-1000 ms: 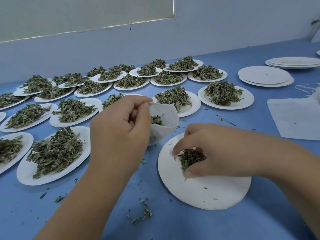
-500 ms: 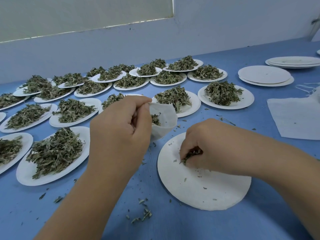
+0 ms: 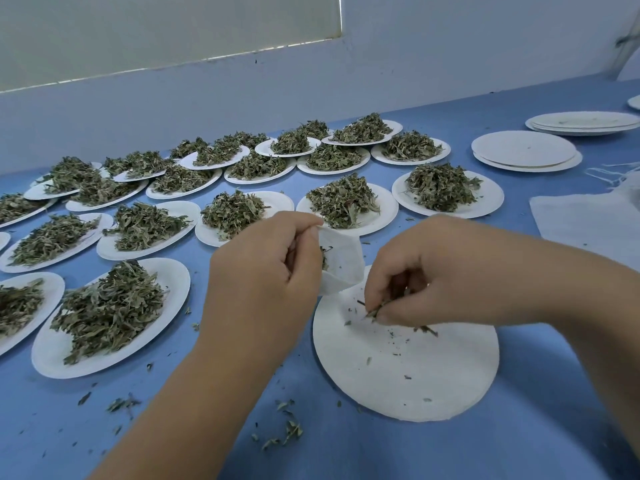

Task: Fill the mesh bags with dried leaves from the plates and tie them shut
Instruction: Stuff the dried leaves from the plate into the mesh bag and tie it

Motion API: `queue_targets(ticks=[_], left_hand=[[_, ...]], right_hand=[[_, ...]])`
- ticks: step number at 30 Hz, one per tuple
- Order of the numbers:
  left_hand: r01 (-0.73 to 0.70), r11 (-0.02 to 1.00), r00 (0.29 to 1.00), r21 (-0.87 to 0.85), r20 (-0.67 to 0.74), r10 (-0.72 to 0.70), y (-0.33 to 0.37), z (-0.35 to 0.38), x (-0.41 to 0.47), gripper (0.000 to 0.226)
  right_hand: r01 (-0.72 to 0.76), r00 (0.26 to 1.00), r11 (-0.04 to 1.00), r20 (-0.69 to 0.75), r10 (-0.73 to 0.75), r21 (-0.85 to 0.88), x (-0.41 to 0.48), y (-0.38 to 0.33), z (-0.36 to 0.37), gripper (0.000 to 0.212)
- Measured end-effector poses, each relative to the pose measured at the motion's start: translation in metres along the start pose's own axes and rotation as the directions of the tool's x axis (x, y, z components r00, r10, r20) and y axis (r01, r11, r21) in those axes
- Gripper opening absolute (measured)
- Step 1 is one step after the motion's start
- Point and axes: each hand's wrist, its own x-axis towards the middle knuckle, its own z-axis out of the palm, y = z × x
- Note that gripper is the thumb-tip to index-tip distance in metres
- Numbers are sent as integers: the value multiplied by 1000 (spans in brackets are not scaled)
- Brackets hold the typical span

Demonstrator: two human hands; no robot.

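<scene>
The left hand held a small white mesh bag by its rim, grip curled tight — its mouth open at the far-left edge of a nearly bare white paper plate. There the right hand pinched a few dried green leaves in its grip. Heaped plates crowded the blue bench beyond.

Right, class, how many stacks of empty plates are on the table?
2. The near stack lies right of the heaped plates; the far stack lies beyond it, toward the right edge. A white sliver at the frame's edge may be another.
</scene>
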Motion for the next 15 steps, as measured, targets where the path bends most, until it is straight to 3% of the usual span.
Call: queue_targets(ticks=[6,15], left_hand=[[62,996,998,-65,35,-60,1,5,-2,19],[87,992,994,-92,72,-81,3,12,-4,20]], right_hand=[[93,992,959,-108,-66,267,-5,0,-14,13],[91,923,991,-382,-47,99,5,-10,7,8]])
